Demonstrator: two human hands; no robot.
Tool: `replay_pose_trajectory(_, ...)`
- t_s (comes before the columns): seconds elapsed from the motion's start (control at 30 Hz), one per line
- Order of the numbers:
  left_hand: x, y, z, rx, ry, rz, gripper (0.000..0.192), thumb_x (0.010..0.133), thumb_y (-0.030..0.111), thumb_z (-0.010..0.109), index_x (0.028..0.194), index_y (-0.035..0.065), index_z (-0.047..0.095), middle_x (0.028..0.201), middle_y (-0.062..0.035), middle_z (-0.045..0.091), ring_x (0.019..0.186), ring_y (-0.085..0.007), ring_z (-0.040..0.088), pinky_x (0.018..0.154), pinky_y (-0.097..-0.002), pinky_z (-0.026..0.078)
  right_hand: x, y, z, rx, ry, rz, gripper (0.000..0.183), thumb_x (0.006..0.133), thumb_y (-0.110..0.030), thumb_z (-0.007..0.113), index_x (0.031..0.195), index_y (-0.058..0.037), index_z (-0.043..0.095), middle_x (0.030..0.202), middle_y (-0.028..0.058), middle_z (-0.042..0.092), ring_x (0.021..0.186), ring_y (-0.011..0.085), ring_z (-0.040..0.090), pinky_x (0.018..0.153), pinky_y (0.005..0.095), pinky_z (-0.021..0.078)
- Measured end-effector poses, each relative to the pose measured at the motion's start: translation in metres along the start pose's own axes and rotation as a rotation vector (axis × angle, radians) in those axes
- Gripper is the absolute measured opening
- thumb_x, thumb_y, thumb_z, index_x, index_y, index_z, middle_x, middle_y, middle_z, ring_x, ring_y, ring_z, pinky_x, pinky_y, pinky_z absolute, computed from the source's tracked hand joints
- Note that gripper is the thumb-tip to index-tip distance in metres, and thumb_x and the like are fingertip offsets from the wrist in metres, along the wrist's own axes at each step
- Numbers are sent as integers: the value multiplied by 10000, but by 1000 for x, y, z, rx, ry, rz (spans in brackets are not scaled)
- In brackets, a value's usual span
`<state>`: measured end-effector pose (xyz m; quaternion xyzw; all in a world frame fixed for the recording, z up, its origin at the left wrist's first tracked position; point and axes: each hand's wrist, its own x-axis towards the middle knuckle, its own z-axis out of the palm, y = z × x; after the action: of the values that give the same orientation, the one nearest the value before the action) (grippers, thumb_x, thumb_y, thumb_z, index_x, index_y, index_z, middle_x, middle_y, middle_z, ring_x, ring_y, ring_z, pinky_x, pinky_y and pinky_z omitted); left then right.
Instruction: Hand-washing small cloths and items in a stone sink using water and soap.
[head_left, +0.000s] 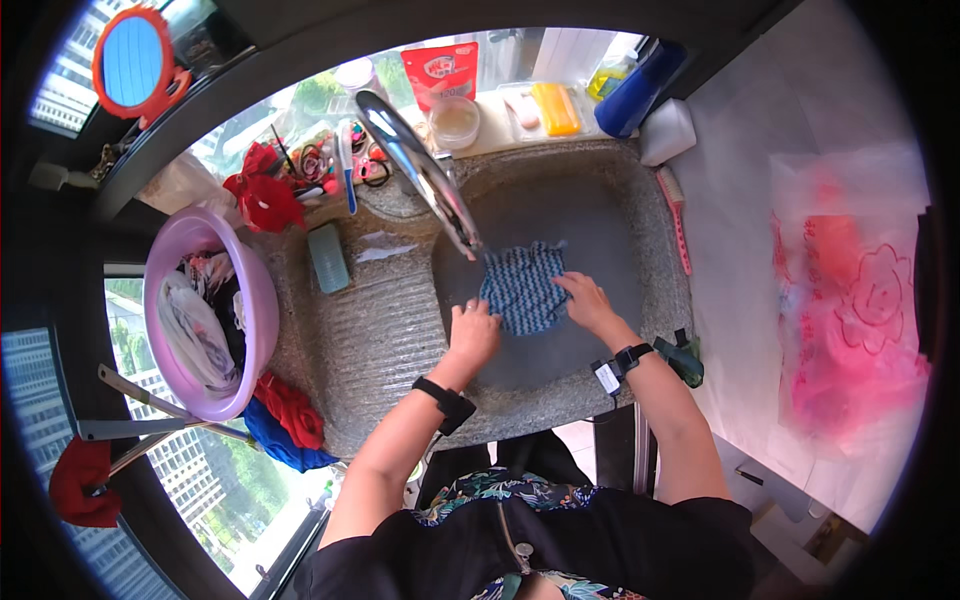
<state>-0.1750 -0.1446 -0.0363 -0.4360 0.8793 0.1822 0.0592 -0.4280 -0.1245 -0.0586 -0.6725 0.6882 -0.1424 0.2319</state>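
Observation:
A blue cloth with a wavy stripe pattern (525, 289) is spread over the basin of a grey stone sink (660, 247). My left hand (475, 330) grips its lower left edge. At the cloth's right edge, my right hand (587, 298) pinches it between thumb and fingers. The chrome faucet (424, 176) arches down from the back, its spout end by the cloth's upper left corner. To the left of the basin lies the ribbed stone washboard (379, 322), part of the same sink.
A purple plastic tub (266, 300) holding clothes stands at the left, near a greenish soap bar (328, 257). Red and blue cloths (289, 412) hang below it. Behind are a red pouch (442, 75) and a blue bottle (637, 90). A pink-handled brush (675, 214) lies on the right rim.

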Motion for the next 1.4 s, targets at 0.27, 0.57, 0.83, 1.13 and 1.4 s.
replay_pose_trajectory(0.27, 46, 16, 54, -111, 83, -230, 282, 784, 214, 602, 1050, 134, 651, 1209, -94, 537, 1132, -265, 516, 870, -471, 405, 1, 23, 60, -329, -307, 175, 421, 805, -184, 613, 1223, -198, 562, 1310, 133, 461, 1186, 336, 457, 899, 536, 425)
replay_pose_trajectory(0.57, 65, -8, 100, -1754, 124, -962, 244, 841, 165, 642, 1044, 32, 617, 836, -50, 625, 690, -196, 610, 639, -357, 494, 14, 43, 88, 138, 31, 307, 463, 764, -172, 627, 1218, -125, 547, 1075, 192, 598, 980, 347, 596, 847, 421, 489)
replay_pose_trajectory(0.83, 25, -49, 141, -1396, 404, -1077, 187, 901, 144, 521, 1009, 44, 638, 792, -41, 643, 677, -144, 593, 562, -300, 474, 42, 59, 34, 550, -28, 497, 246, 745, -74, 657, 990, -55, 666, 798, 71, 659, 740, 143, 619, 685, 278, 497)
replay_pose_trajectory(1.13, 43, 0, 107, -1196, 79, -854, 294, 823, 227, 621, 1048, 38, 635, 978, -174, 665, 948, -331, 629, 817, -388, 482, 19, 35, 73, 112, -277, 218, 317, 787, -243, 657, 1049, -70, 618, 897, 161, 655, 883, 332, 634, 738, 381, 501)
replay_pose_trajectory(1.4, 58, -20, 73, -1025, -43, -155, 299, 775, 168, 606, 1036, 28, 642, 1089, -140, 619, 983, -289, 599, 854, -353, 470, 58, -20, -9, 792, -287, 84, 165, 806, -153, 690, 906, -22, 691, 789, 38, 642, 749, 92, 568, 676, 259, 459)
